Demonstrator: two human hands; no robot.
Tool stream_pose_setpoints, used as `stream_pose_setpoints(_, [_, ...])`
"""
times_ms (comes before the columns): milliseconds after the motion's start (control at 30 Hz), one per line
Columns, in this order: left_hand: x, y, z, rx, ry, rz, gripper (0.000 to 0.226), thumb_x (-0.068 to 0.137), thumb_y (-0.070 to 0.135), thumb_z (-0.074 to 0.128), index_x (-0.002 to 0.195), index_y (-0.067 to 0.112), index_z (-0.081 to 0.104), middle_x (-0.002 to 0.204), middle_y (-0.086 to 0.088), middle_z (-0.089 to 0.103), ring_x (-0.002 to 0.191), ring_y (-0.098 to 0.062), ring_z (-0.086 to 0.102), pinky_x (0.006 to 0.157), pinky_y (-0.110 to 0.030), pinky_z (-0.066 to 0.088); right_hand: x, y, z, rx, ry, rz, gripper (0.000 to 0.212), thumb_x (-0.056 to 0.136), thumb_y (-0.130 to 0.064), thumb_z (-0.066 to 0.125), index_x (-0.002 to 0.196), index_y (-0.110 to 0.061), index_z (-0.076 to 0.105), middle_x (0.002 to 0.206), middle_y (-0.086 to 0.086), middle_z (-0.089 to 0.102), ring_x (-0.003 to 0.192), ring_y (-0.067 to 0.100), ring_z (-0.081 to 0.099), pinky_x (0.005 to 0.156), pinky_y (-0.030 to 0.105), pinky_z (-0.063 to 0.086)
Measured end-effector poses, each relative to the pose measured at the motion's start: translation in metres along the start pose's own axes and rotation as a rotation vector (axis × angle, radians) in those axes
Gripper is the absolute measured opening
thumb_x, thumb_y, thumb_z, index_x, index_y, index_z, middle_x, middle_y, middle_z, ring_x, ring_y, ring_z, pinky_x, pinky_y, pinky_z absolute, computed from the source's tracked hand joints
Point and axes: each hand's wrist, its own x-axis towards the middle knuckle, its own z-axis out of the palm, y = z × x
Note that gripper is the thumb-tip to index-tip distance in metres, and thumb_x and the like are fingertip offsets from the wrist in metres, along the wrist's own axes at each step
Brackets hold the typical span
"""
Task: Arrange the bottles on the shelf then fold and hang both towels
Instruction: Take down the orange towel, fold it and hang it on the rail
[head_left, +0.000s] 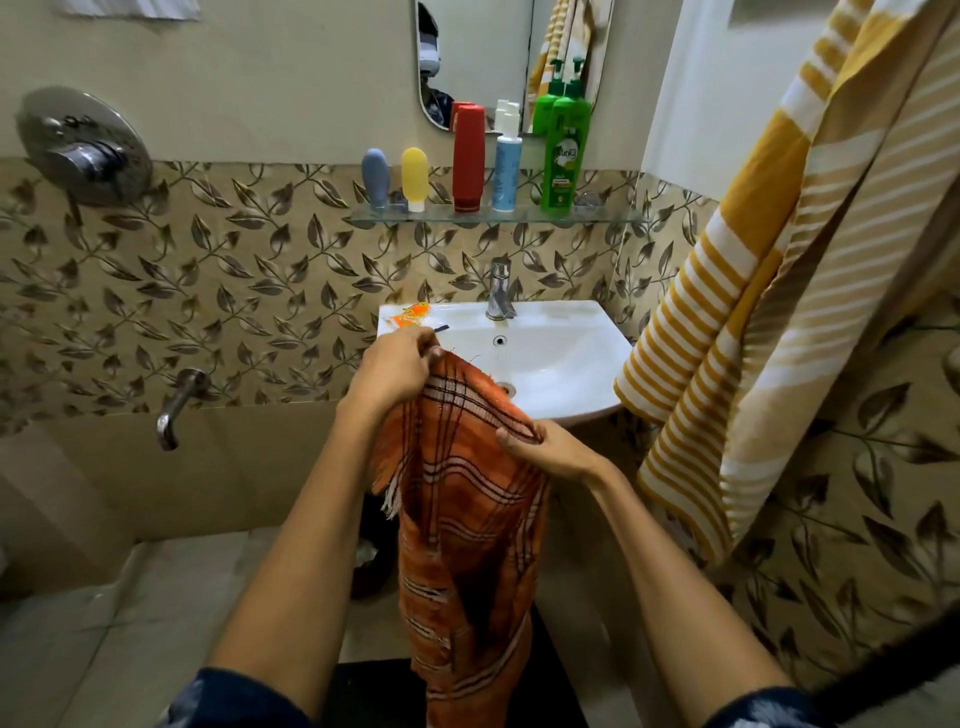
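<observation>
Head view looks down over a white ceramic washbasin (566, 358) in a small bathroom. The left hand (397, 371) pinches the top corner of an orange checked cotton towel with dark and white stripes (467, 499), its grip closed on the cloth just in front of the basin's left rim. The right hand (550, 449) holds the same top edge lower and nearer the person, fingers curled round the fabric. Between the two hands the edge slopes down to the right, and the rest of the towel hangs in a long drape towards the floor, with a frayed fringe at its left side.

Above the basin a narrow glass shelf (613, 215) carries five bottles standing in a row: a small grey-blue tube (375, 177), a small yellow tube (414, 177), a tall red bottle (468, 158), a slim blue and white bottle (506, 166) and a green pump bottle (565, 150) at the right end. A mirror (478, 62) behind reflects them.

A yellow and white striped towel (769, 291) hangs at the right, beside the basin. An orange sachet (410, 314) lies on the basin's back left corner, and a chrome tap (500, 288) stands at the middle.
</observation>
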Motion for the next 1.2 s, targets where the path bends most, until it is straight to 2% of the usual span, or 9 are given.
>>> stream_pose_setpoints(67, [-0.003, -0.004, 0.005, 0.0, -0.181, -0.033, 0.034, 0.084, 0.022, 0.065, 0.115, 0.022, 0.052, 0.122, -0.011, 0.059, 0.111, -0.025, 0.054, 0.09, -0.035, 0.043, 0.001, -0.014, -0.002, -0.018, -0.042, -0.048, 0.033, 0.085, -0.045, 0.062, 0.112, -0.026, 0.063, 0.109, -0.003, 0.07, 0.101, 0.013, 0.067, 0.096, 0.034, 0.052])
stream_pose_setpoints(167, [-0.009, 0.0, 0.012, -0.173, -0.48, -0.005, 0.083, 0.074, 0.012, 0.075, 0.14, 0.031, 0.028, 0.144, -0.017, 0.04, 0.134, -0.026, 0.039, 0.101, -0.039, 0.043, 0.007, -0.025, -0.002, -0.112, -0.032, -0.063, 0.043, 0.083, -0.023, 0.068, 0.123, -0.019, 0.053, 0.118, 0.006, 0.064, 0.109, 0.021, 0.062, 0.096, 0.036, 0.051])
stream_pose_setpoints(233, [-0.01, 0.004, 0.021, -0.124, -0.532, 0.056, 0.077, 0.077, 0.011, 0.073, 0.14, 0.028, 0.032, 0.143, -0.011, 0.042, 0.131, -0.024, 0.042, 0.102, -0.038, 0.042, 0.009, -0.034, 0.002, -0.189, -0.027, -0.073, 0.05, 0.082, -0.016, 0.063, 0.128, -0.013, 0.043, 0.118, 0.012, 0.06, 0.108, 0.025, 0.06, 0.094, 0.041, 0.051])
stream_pose_setpoints(367, [-0.01, 0.007, 0.038, -0.015, -0.438, 0.109, 0.012, 0.085, 0.025, 0.064, 0.092, 0.017, 0.06, 0.104, -0.012, 0.066, 0.085, -0.019, 0.055, 0.074, -0.029, 0.041, 0.011, -0.051, 0.004, -0.347, -0.036, -0.106, 0.035, 0.084, -0.015, 0.057, 0.114, -0.006, 0.042, 0.096, 0.009, 0.051, 0.086, 0.021, 0.051, 0.073, 0.035, 0.044])
stream_pose_setpoints(467, [-0.012, 0.007, 0.039, -0.007, -0.385, 0.166, 0.011, 0.09, 0.024, 0.057, 0.081, 0.018, 0.059, 0.088, -0.01, 0.065, 0.08, -0.02, 0.054, 0.064, -0.027, 0.035, 0.01, -0.056, 0.001, -0.392, -0.013, -0.135, 0.024, 0.087, -0.014, 0.055, 0.107, -0.005, 0.046, 0.097, 0.01, 0.052, 0.083, 0.018, 0.048, 0.072, 0.033, 0.041])
stream_pose_setpoints(567, [-0.013, 0.007, 0.035, -0.031, -0.336, 0.198, 0.017, 0.091, 0.02, 0.053, 0.1, 0.012, 0.066, 0.097, -0.007, 0.064, 0.088, -0.018, 0.053, 0.075, -0.026, 0.038, 0.006, -0.053, -0.005, -0.379, 0.013, -0.198, 0.024, 0.088, -0.014, 0.057, 0.112, -0.006, 0.056, 0.105, 0.012, 0.061, 0.088, 0.018, 0.054, 0.076, 0.028, 0.043])
stream_pose_setpoints(733, [-0.014, 0.004, 0.018, -0.092, -0.133, 0.171, 0.015, 0.089, 0.014, 0.05, 0.087, 0.008, 0.064, 0.085, -0.008, 0.061, 0.084, -0.026, 0.058, 0.071, -0.032, 0.043, 0.0, -0.02, -0.005, -0.267, 0.017, -0.127, 0.012, 0.089, -0.021, 0.061, 0.088, -0.012, 0.053, 0.087, 0.006, 0.058, 0.081, 0.021, 0.053, 0.087, 0.042, 0.048])
stream_pose_setpoints(833, [-0.012, 0.007, 0.006, -0.126, -0.076, 0.183, 0.017, 0.089, 0.015, 0.05, 0.087, 0.007, 0.065, 0.088, -0.015, 0.067, 0.081, -0.03, 0.061, 0.07, -0.036, 0.048, -0.004, -0.003, 0.009, -0.185, 0.043, -0.096, 0.025, 0.084, -0.029, 0.067, 0.099, -0.013, 0.055, 0.098, 0.008, 0.064, 0.091, 0.024, 0.062, 0.09, 0.041, 0.05])
stream_pose_setpoints(1200, [-0.013, 0.006, 0.004, -0.098, 0.001, 0.109, 0.017, 0.09, 0.019, 0.049, 0.088, 0.008, 0.062, 0.086, -0.007, 0.062, 0.082, -0.025, 0.056, 0.072, -0.035, 0.044, 0.006, -0.025, 0.044, 0.093, 0.423, -0.205, 0.02, 0.089, -0.031, 0.061, 0.084, -0.013, 0.068, 0.084, 0.006, 0.07, 0.083, 0.024, 0.067, 0.079, 0.04, 0.054])
